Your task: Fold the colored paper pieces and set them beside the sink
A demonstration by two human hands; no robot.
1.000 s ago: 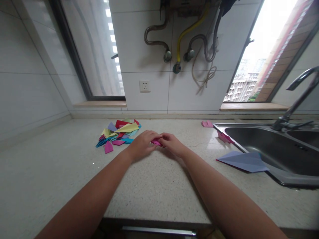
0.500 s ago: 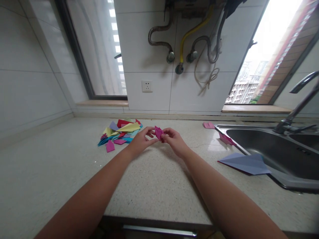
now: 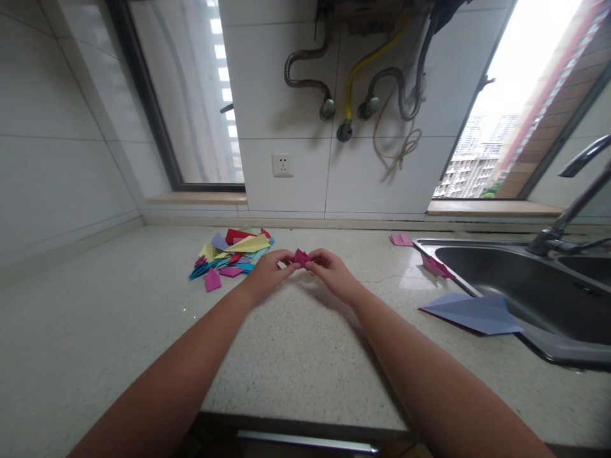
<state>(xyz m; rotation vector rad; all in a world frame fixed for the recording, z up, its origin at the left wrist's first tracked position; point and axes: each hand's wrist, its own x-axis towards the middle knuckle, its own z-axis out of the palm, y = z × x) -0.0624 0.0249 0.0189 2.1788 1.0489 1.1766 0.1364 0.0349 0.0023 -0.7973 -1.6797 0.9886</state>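
A small folded piece of magenta paper (image 3: 301,257) is held up over the middle of the counter, between my two hands. My left hand (image 3: 273,272) pinches its left side between thumb and fingers. On its right side my right hand (image 3: 330,270) grips it the same way. The fingers cover part of the paper, so its full shape is hidden. Just left of my left hand lies a pile of coloured folded papers (image 3: 248,245), with a pink folded piece (image 3: 212,280) at its near edge.
To the right, a blue-grey paper plane (image 3: 470,313) lies partly over the rim of a steel sink (image 3: 506,273). A magenta folded paper (image 3: 436,267) rests at the sink's left edge, and a pink piece (image 3: 401,240) lies behind it. A faucet (image 3: 556,232) stands at the sink.
My left hand now grips the magenta paper's left side; its fingers were looser before. The paper has turned and sits slightly lower and further left, with both hands closer together.
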